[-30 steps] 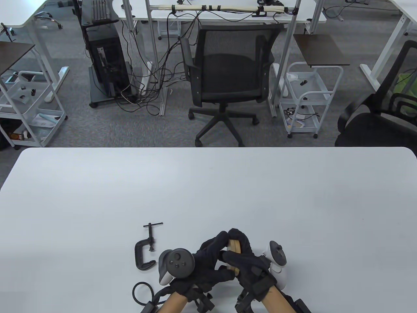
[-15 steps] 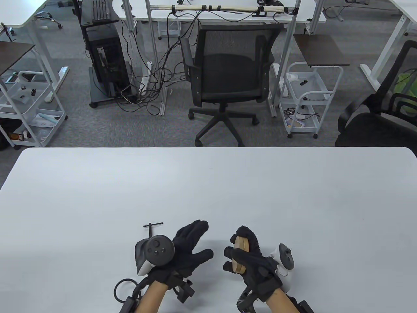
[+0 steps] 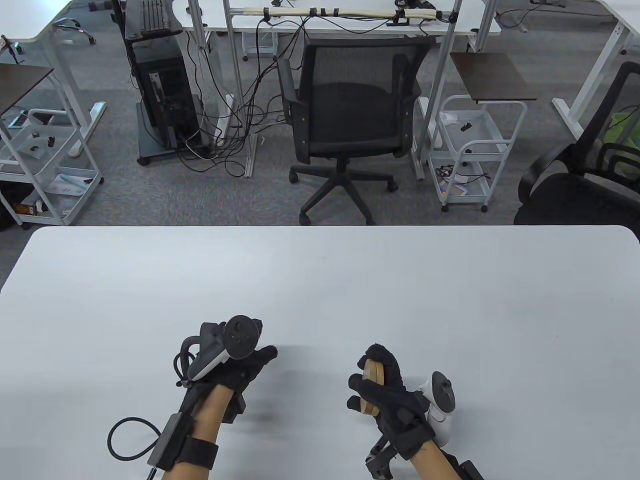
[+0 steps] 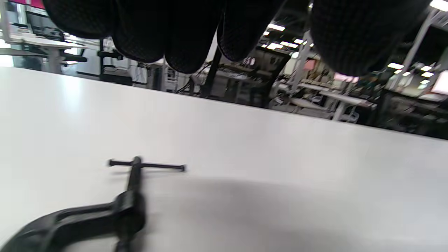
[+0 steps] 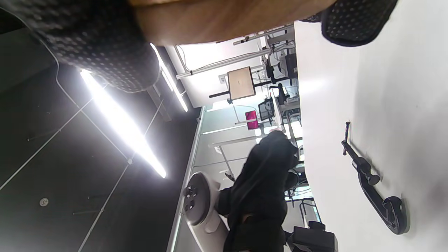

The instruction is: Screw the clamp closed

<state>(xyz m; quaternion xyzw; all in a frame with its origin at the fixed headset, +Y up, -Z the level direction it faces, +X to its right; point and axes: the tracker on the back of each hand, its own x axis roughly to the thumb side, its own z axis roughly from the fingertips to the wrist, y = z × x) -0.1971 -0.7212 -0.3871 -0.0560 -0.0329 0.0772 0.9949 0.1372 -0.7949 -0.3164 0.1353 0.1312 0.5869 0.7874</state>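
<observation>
In the table view the clamp (image 4: 87, 217) is hidden under the left hand (image 3: 235, 362). In the left wrist view its frame is blurred and cut off at the bottom edge, and only the fingertips (image 4: 182, 38) are seen, cropped by the top edge. The wooden discs (image 3: 371, 387) are largely covered by the right hand (image 3: 387, 395); their number cannot be told. In the right wrist view the discs are cropped at the top.
</observation>
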